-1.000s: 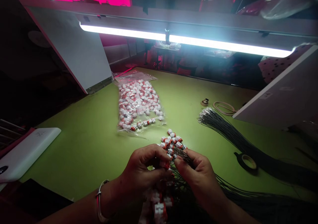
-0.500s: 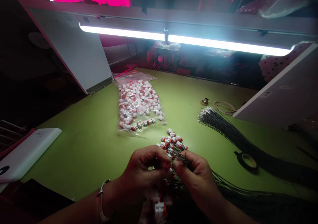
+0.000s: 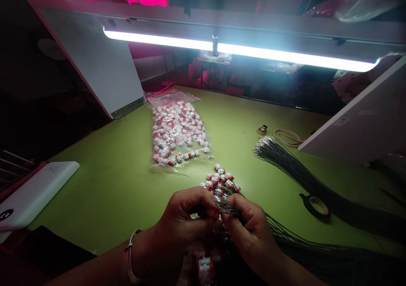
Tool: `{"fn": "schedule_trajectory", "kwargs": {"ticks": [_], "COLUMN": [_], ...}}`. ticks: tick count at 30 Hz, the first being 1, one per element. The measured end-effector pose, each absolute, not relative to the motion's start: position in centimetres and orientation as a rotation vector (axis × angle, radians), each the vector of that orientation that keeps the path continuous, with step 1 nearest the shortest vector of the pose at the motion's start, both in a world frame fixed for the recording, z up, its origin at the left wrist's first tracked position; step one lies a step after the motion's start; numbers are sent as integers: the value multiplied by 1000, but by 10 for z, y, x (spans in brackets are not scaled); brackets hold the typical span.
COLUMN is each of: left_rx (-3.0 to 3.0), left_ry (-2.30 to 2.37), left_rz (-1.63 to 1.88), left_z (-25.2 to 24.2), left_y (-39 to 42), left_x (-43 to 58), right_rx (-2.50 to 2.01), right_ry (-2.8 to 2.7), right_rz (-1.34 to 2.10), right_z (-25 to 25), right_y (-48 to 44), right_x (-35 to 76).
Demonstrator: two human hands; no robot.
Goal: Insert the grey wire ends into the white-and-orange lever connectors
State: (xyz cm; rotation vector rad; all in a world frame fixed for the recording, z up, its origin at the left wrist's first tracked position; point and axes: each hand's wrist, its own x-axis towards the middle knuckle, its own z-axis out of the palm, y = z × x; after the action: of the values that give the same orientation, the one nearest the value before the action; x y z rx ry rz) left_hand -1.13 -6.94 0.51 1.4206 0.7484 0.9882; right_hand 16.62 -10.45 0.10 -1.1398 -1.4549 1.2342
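Observation:
My left hand (image 3: 185, 220) pinches a small red and white connector (image 3: 215, 214) between thumb and fingers. My right hand (image 3: 245, 224) is closed on the end of a thin dark wire (image 3: 226, 208), its tip right at the connector. Just beyond the fingers lies a cluster of wired connectors (image 3: 219, 180) on the green table (image 3: 120, 180). More connectors (image 3: 204, 265) hang in shadow below my hands. A bangle sits on my left wrist.
A clear bag of red and white connectors (image 3: 177, 132) lies further back. A bundle of dark wires (image 3: 294, 172) fans out at right, beside a tape roll (image 3: 315, 206), a small metal ring (image 3: 261, 130) and a loop of cord (image 3: 287, 137). A white device (image 3: 34, 193) rests at left.
My hands have drawn slightly closer together and shifted a little toward me; the wire end has come up to the connector. Nothing else on the table moved.

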Motion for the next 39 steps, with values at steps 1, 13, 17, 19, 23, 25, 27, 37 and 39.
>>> {"fn": "schedule_trajectory", "kwargs": {"ticks": [1, 13, 17, 19, 23, 25, 27, 37, 39], "left_rx": [1443, 1708, 1971, 2071, 2358, 2416, 2462, 2558, 2585], "left_ry": [740, 776, 808, 969, 1412, 1499, 1574, 1555, 1513], "left_rz": [991, 967, 733, 667, 671, 682, 682, 410, 398], "left_z": [4, 15, 28, 24, 1, -9, -15, -20, -21], "left_y": [-70, -64, -49, -32, 16, 42, 66, 95, 79], "left_x": [-11, -19, -33, -39, -45, -45, -44, -37, -39], "right_rx": [-1129, -1234, -1176, -1168, -1161, -1134, -1114, -1028, -1027], "right_ry": [-1462, -1230, -1137, -1142, -1127, -1139, -1187, -897, -902], "right_rz": [1236, 1036, 1024, 1139, 1267, 1281, 1287, 1417, 1444], "right_z": [0, 8, 10, 11, 11, 9, 8, 7, 6], "right_y": [-105, -86, -82, -83, -85, -85, -84, -86, -85], "right_x": [166, 180, 185, 183, 176, 174, 172, 168, 170]}}
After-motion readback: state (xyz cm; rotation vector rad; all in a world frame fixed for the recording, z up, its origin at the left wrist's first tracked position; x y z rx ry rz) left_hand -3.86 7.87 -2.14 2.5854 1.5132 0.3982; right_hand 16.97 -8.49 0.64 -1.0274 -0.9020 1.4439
